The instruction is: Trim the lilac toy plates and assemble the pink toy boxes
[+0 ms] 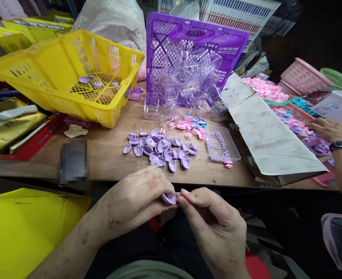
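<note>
A small purple oval plastic shell (169, 198) sits between the thumb and fingers of my left hand (138, 195), above my lap at the table's front edge. The fingertips of my right hand (214, 217) are pinched together at the shell's right edge. Whatever is between them is too small to make out. Just beyond my hands, a loose heap of similar purple shells (159, 146) lies on the wooden table (107, 155). To its right is a shallow see-through tray (233, 145) with tiny purple parts. Small pink pieces (184, 125) lie behind the heap.
A yellow basket (101, 112) holding a few purple shells stands at the left. A purple basket (162, 35) stands on edge behind transparent plastic cases (185, 81). A cardboard flap (275, 135) separates the right side, where another person's hand (327, 130) reaches among pink and purple parts.
</note>
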Demonstrator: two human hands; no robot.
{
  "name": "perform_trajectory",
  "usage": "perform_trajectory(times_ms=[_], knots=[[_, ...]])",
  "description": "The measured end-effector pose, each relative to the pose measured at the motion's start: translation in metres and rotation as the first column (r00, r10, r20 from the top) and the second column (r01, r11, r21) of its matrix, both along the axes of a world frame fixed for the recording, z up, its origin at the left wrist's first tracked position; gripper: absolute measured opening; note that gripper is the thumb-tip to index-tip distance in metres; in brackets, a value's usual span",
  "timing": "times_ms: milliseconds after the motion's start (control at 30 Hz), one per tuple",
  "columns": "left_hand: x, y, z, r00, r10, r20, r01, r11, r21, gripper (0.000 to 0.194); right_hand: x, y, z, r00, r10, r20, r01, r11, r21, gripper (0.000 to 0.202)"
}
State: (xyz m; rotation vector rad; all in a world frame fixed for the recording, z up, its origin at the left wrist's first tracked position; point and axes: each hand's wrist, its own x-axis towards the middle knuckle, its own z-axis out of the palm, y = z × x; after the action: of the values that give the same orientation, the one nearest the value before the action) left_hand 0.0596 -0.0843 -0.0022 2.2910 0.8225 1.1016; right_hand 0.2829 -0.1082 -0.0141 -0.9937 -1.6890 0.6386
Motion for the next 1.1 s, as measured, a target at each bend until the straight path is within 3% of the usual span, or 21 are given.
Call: perform_trajectory(times_ms=[133, 233, 467, 567, 667, 767, 867, 967, 1033, 1100], knots=[[0.004, 0.007, -0.003, 0.993, 0.035, 0.114, -0.026, 0.996, -0.084, 0.014, 0.011, 0.006, 0.004, 0.993, 0.081, -0.082, -0.096, 0.973, -0.208, 0.027], [0.006, 0.01, -0.004, 0.99, 0.063, 0.129, -0.053, 0.996, -0.078, 0.015, 0.015, 0.013, 0.008, 0.975, 0.048, -0.216, -0.115, 0.945, -0.307, 0.026], [0.003, 0.012, -0.009, 0.996, 0.058, 0.073, -0.057, 0.998, -0.015, 0.026, 0.013, 0.028, 0.005, 0.975, 0.12, -0.185, -0.178, 0.926, -0.334, 0.021], [0.0, 0.016, -0.013, 0.991, 0.137, -0.003, -0.137, 0.989, 0.048, 0.027, 0.033, 0.041, -0.001, 0.994, 0.058, -0.089, -0.082, 0.951, -0.297, 0.023], [-0.005, 0.026, -0.021, 0.972, 0.22, -0.079, -0.21, 0.971, 0.117, 0.025, 0.074, 0.073, -0.007, 0.988, -0.134, 0.082, 0.148, 0.968, -0.204, 0.031], [-0.017, 0.048, -0.033, 0.959, 0.257, -0.117, -0.232, 0.954, 0.192, 0.023, 0.123, 0.121, -0.014, 0.913, -0.247, 0.323, 0.306, 0.941, -0.145, 0.038], [-0.027, 0.088, -0.047, 0.95, 0.281, -0.132, -0.251, 0.945, 0.208, 0.013, 0.157, 0.17, -0.021, 0.839, -0.17, 0.518, 0.315, 0.926, -0.207, 0.034], [-0.023, 0.128, -0.057, 0.931, 0.28, -0.235, -0.256, 0.958, 0.129, 0.017, 0.163, 0.209, -0.026, 0.795, -0.116, 0.595, 0.305, 0.924, -0.228, 0.027], [-0.019, 0.139, -0.053, 0.901, 0.29, -0.322, -0.265, 0.957, 0.119, 0.019, 0.155, 0.225, -0.028, 0.791, -0.079, 0.607, 0.274, 0.932, -0.236, 0.026], [-0.019, 0.139, -0.039, 0.865, 0.34, -0.37, -0.293, 0.939, 0.177, 0.022, 0.149, 0.234, -0.034, 0.812, -0.019, 0.583, 0.207, 0.944, -0.258, 0.02]])
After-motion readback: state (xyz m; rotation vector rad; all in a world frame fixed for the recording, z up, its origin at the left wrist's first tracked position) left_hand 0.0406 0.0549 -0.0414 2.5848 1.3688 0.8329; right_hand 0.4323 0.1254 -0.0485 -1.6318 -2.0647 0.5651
